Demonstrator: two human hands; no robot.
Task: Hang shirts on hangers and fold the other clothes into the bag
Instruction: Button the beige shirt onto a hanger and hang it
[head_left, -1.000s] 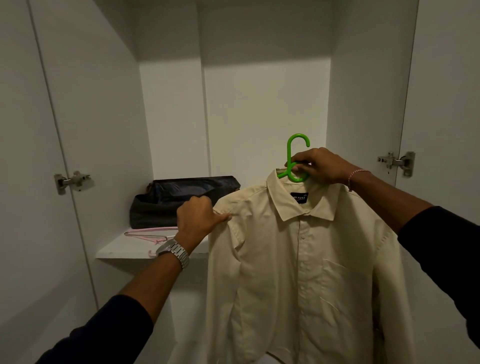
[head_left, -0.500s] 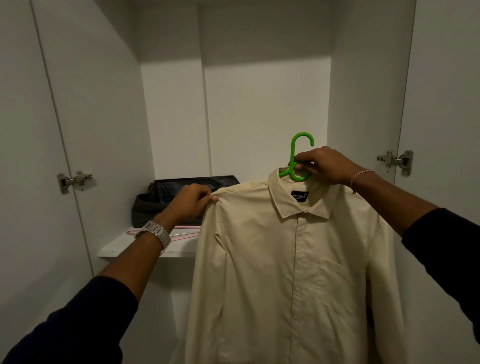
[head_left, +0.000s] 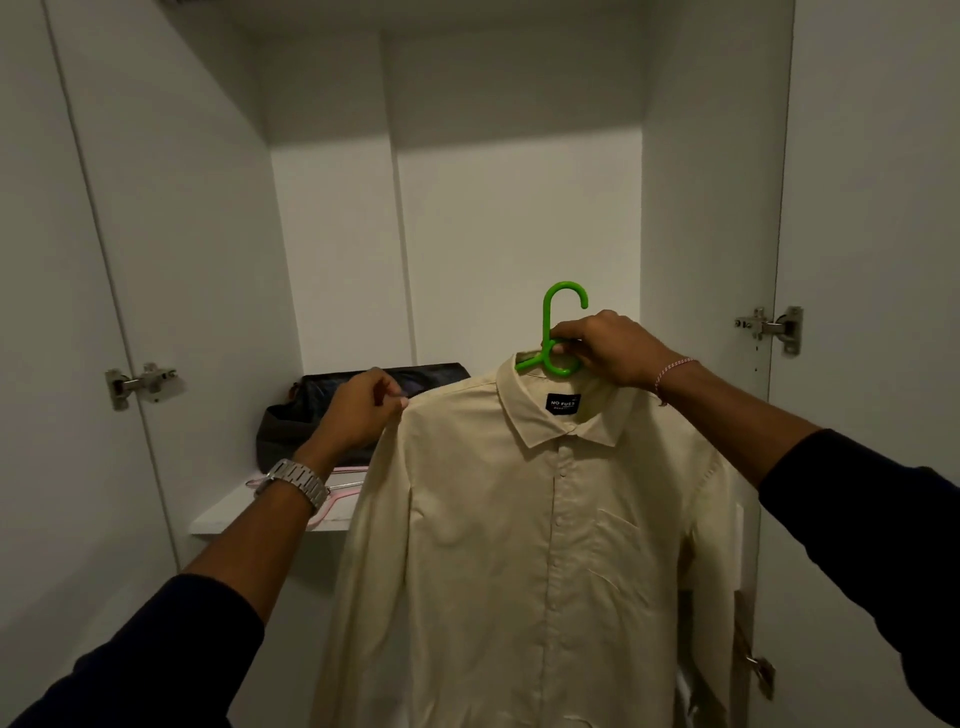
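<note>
Two hands are on the job and both are busy: my right hand (head_left: 605, 345) has its grip closed around the neck of the green plastic hanger (head_left: 558, 330), just under the hook, while my left hand (head_left: 361, 410) pinches the shoulder seam of the cream button-up shirt (head_left: 530, 545) between thumb and fingertips. The shirt is already on the hanger, buttoned and hanging full length in front of the open white wardrobe, with its collar sitting straight under the hook. I judge the step in hand to be squaring the shoulder before hanging it up — so I would tug the seam outward only until it sits at the hanger's end, which is hidden under the cloth, and keep the hanger level so the far shoulder does not slip. No rail shows in this view; I would look up before raising the hook. On the shelf (head_left: 228, 512) behind my left wrist lies the dark bag (head_left: 311, 415), with a pink hanger (head_left: 340, 493) just in front of it — well clear of the shirt. A light pull should do; the cloth looks thin and creases easily.
</note>
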